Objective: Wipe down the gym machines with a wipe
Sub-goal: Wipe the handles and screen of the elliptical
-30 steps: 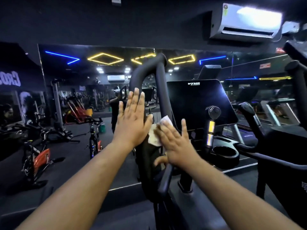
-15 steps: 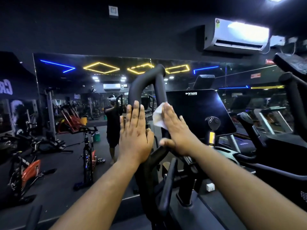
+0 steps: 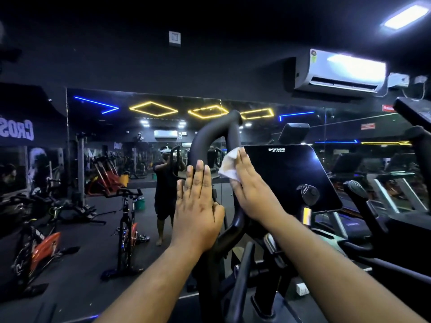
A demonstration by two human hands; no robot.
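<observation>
Up on the black handlebar (image 3: 211,136), flat-fingered right hand (image 3: 250,190) presses the wipe (image 3: 229,165), left hand (image 3: 197,206) bracing open-palmed; other machines seemingly remain.

White wipe (image 3: 229,164), crumpled and slightly stained, is pressed flat against the right side of the black curved handlebar (image 3: 211,138) of the machine. Handlebar is upright, looped at the top, just left of the dark screen (image 3: 286,176).

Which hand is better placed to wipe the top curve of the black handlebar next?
Right hand: it already presses the wipe against the handlebar just below the curve. The left hand lies flat, lower, without a wipe.
</observation>
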